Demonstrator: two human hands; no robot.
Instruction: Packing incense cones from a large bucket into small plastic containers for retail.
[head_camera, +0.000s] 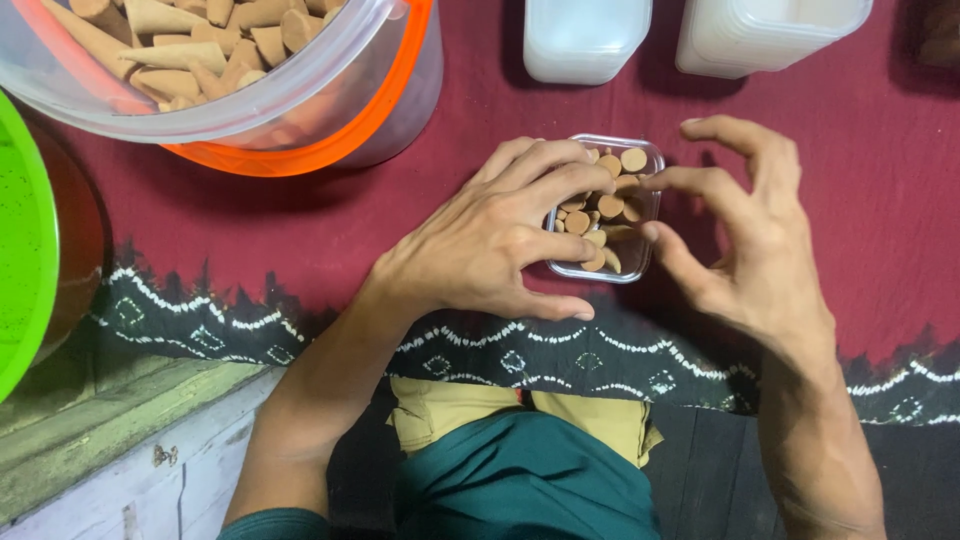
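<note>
A small clear plastic box (645, 160) stands on a maroon cloth and is packed with upright tan cones (608, 206). My left hand (490, 245) lies over the box's left side, fingers spread across the cones and pressing on them. My right hand (745, 230) hovers at the box's right edge, fingers curled and apart, its fingertips touching the cones near the rim. Neither hand holds anything that I can see.
A large clear bucket with an orange rim (300, 110) full of the same cones stands at the upper left. A green lid (20, 230) lies at the far left. Two white plastic containers (585, 40) (770, 35) stand at the top. A wooden ledge (120, 440) is lower left.
</note>
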